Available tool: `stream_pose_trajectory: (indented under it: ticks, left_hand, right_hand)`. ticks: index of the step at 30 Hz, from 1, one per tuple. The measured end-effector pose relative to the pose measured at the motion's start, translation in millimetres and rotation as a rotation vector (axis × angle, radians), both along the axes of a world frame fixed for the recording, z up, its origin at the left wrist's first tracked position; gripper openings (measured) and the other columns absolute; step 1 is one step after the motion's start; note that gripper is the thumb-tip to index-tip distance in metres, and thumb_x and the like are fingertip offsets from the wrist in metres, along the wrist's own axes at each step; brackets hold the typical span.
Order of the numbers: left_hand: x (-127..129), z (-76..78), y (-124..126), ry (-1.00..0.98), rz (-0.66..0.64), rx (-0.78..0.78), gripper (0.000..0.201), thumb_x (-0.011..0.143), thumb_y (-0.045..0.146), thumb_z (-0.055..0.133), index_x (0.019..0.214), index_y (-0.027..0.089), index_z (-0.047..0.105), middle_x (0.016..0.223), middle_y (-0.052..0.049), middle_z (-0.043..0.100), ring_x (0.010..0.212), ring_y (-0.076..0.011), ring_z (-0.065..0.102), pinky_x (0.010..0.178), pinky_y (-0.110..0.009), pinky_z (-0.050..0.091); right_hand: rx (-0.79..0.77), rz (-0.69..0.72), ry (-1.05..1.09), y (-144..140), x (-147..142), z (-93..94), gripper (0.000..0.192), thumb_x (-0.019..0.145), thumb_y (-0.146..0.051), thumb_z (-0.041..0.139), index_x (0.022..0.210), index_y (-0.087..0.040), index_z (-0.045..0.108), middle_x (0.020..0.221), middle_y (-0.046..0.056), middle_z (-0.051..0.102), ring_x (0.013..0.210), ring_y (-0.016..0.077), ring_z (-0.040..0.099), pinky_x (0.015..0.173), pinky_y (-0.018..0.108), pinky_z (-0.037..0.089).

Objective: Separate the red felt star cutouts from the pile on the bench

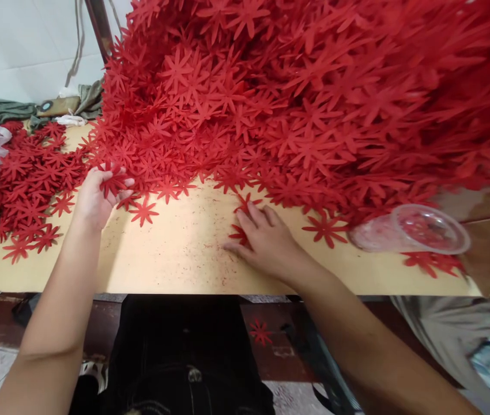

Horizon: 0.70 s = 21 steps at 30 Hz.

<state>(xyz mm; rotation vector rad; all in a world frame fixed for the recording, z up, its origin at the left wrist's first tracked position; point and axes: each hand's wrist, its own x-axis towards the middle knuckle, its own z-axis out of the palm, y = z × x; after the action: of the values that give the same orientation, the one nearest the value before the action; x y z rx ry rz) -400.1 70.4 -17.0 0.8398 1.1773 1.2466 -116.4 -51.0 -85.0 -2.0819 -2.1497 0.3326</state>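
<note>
The right hand (266, 236) lay over a flower (244, 203) on the table (162, 253); whether it pinched that, I couldn't tell. The left hand (93, 199) gripped another flower (113, 181) with its thumb. Both looked light, floppy, best taken at the centre. Rightward, a cup (394, 233) lay against the crowding heap (271, 104).

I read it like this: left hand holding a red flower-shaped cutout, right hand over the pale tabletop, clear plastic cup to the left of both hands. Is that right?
Not quite: the clear plastic cup is to the right of both hands, as the head view shows. The left hand holding a red flower-shaped cutout and the right hand over the pale tabletop are correct.
</note>
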Motion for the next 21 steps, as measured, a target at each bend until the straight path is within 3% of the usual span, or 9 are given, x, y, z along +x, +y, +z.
stream_pose_trajectory:
  ticks: [3,6,8,10,13,15,19,21]
  left_hand:
    - [11.7,-1.1,-18.0,-0.100,-0.075,-0.062,0.014,0.075,0.009,0.046,0.080,0.014,0.059,0.073,-0.001,0.068,0.065,-0.0130,0.068,0.061,-0.024,0.055]
    - [25.7,-10.3,-31.7,-0.111,-0.179,-0.079,0.007,0.078,0.012,0.055,0.080,0.012,0.062,0.070,-0.002,0.070,0.067,-0.0124,0.069,0.066,-0.025,0.056]
    - [33.2,-19.1,-37.4,-0.079,-0.228,-0.069,0.006,0.077,0.018,0.064,0.079,0.012,0.064,0.066,-0.002,0.070,0.062,-0.0114,0.067,0.063,-0.023,0.055]
    - [39.5,-27.7,-40.7,-0.036,-0.238,-0.058,0.013,0.072,0.023,0.073,0.075,0.013,0.065,0.061,0.000,0.068,0.055,-0.0091,0.062,0.056,-0.020,0.050]
    - [48.9,-36.2,-43.2,-0.004,-0.219,-0.053,0.020,0.066,0.029,0.079,0.072,0.015,0.066,0.057,0.002,0.066,0.049,-0.0073,0.057,0.051,-0.018,0.046]
    - [54.5,-37.9,-44.7,-0.010,-0.217,-0.076,0.025,0.068,0.036,0.078,0.072,0.015,0.066,0.056,0.002,0.065,0.050,-0.0082,0.057,0.053,-0.020,0.048]
    - [58.1,-35.2,-49.2,-0.061,-0.306,-0.136,0.042,0.078,0.056,0.062,0.080,0.015,0.067,0.064,-0.004,0.069,0.059,-0.0135,0.064,0.057,-0.025,0.053]
    - [56.4,-33.7,-52.1,-0.097,-0.375,-0.135,0.039,0.080,0.053,0.062,0.085,0.015,0.067,0.073,-0.006,0.072,0.068,-0.0155,0.068,0.062,-0.027,0.055]
  right_hand:
    - [-0.031,0.109,0.078,17.3,-33.9,3.9,0.067,0.088,-0.049,0.046,0.140,-0.007,0.046,0.152,0.022,0.034,0.141,0.0425,0.028,0.113,0.055,0.030]
    - [0.071,0.212,0.207,44.8,-61.5,18.5,0.057,0.091,-0.042,0.046,0.138,-0.010,0.050,0.149,0.019,0.041,0.142,0.0376,0.030,0.115,0.053,0.026]
    - [0.206,0.215,0.321,59.1,-72.3,28.4,0.049,0.091,-0.037,0.046,0.130,-0.009,0.056,0.138,0.019,0.053,0.134,0.0333,0.042,0.114,0.051,0.029]
    - [0.274,0.165,0.515,67.3,-79.0,34.2,0.043,0.089,-0.036,0.050,0.121,-0.010,0.061,0.122,0.018,0.063,0.118,0.0283,0.056,0.107,0.048,0.040]
    - [0.169,0.115,0.896,70.5,-87.3,33.8,0.039,0.080,-0.042,0.063,0.107,-0.014,0.063,0.103,0.012,0.067,0.094,0.0210,0.065,0.086,0.039,0.054]
    - [0.067,0.140,1.097,70.1,-92.4,29.8,0.036,0.074,-0.043,0.068,0.096,-0.015,0.062,0.092,0.008,0.067,0.081,0.0169,0.064,0.074,0.033,0.055]
    - [0.040,0.135,1.276,70.8,-96.4,21.4,0.018,0.074,-0.033,0.065,0.078,-0.016,0.059,0.069,0.000,0.061,0.062,0.0114,0.057,0.062,0.028,0.049]
    - [0.074,0.097,1.302,71.6,-96.0,17.9,0.013,0.075,-0.028,0.060,0.069,-0.017,0.058,0.062,-0.001,0.057,0.057,0.0102,0.053,0.059,0.027,0.047]
